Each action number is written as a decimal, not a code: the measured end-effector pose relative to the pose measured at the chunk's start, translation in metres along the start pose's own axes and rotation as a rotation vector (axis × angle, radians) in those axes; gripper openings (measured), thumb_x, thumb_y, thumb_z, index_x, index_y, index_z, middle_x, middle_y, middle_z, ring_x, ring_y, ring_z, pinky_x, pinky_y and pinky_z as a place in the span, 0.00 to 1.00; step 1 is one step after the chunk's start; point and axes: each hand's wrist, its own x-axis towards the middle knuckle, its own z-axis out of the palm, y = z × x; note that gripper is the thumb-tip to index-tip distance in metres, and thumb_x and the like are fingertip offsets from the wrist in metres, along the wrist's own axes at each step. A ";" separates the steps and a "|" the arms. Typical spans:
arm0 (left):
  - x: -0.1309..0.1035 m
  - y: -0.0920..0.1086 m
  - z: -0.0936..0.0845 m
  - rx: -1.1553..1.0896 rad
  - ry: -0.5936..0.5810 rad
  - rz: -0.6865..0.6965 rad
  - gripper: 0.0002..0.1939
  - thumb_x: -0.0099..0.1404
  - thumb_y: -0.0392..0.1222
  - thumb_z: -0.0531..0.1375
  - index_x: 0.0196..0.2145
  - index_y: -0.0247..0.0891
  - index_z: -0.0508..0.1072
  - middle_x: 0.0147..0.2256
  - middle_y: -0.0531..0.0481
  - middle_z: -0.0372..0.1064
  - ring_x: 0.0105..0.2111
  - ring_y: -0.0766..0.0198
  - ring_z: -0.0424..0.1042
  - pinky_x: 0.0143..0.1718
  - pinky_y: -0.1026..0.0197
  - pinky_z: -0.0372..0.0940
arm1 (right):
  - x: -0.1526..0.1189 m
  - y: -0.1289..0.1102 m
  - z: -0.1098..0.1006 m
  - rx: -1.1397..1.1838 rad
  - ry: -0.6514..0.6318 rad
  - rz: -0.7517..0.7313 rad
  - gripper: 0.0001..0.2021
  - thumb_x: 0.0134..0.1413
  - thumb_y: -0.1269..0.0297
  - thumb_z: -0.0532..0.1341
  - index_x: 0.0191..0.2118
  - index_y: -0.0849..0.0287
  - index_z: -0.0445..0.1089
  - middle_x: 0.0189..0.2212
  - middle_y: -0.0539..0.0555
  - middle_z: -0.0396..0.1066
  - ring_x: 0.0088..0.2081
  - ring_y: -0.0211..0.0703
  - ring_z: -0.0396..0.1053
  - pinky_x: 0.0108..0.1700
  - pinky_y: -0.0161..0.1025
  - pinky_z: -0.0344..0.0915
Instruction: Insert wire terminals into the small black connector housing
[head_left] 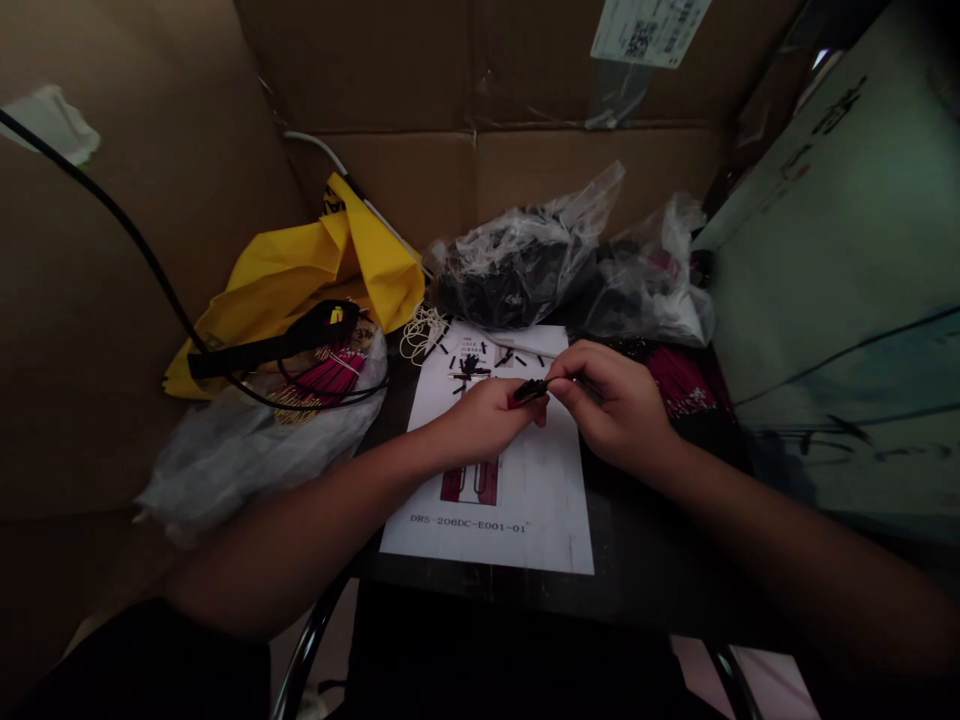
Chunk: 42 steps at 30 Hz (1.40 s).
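Right now, in the head view, both hands are meeting over the middle of a white printed sheet (517, 500) lying on the dark bench (652, 560). The left hand (484, 422) is pinching narrow around a small black piece (529, 391), whose long axis is running roughly left to right with its right end tilting slightly up, poking out from the left fingertips toward the right hand (611, 405). The right hand is curling closed just beside it, fingertips nearly touching that free end and seeming to grip a thin dark wire (570, 378); what exactly it is pinching is too small to tell. So the piece is lying between the two hands, held by the left and just to the left of the right fingertips.

Just beyond the hands, loose short black bits (472, 365) are scattering across the far end of the sheet. Farther beyond, clear plastic bags of dark parts (517, 265) are slumping against a cardboard wall (525, 90). Well off to the left of the left hand, a yellow bag (300, 265) and a bundle of magenta wires (330, 375) are resting, with a black cable (127, 225) looping over them
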 end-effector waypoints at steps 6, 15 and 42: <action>0.001 0.001 -0.001 -0.006 -0.014 -0.001 0.14 0.66 0.44 0.54 0.27 0.36 0.72 0.23 0.55 0.63 0.25 0.67 0.60 0.29 0.63 0.55 | 0.000 0.001 -0.001 -0.044 -0.009 -0.014 0.02 0.60 0.71 0.61 0.35 0.58 0.68 0.31 0.52 0.69 0.34 0.40 0.67 0.37 0.39 0.63; 0.001 0.001 -0.002 0.016 -0.009 -0.018 0.11 0.65 0.42 0.55 0.28 0.36 0.73 0.23 0.55 0.63 0.25 0.67 0.61 0.31 0.63 0.57 | 0.000 0.000 -0.002 -0.067 -0.038 -0.076 0.03 0.60 0.72 0.60 0.36 0.57 0.68 0.31 0.53 0.70 0.34 0.41 0.68 0.38 0.41 0.65; 0.002 0.003 -0.010 -0.045 -0.203 -0.048 0.16 0.65 0.50 0.53 0.28 0.37 0.71 0.21 0.56 0.56 0.22 0.67 0.56 0.26 0.62 0.53 | 0.005 -0.004 -0.009 -0.093 -0.018 0.021 0.05 0.61 0.68 0.60 0.32 0.57 0.68 0.28 0.50 0.69 0.30 0.39 0.66 0.33 0.37 0.61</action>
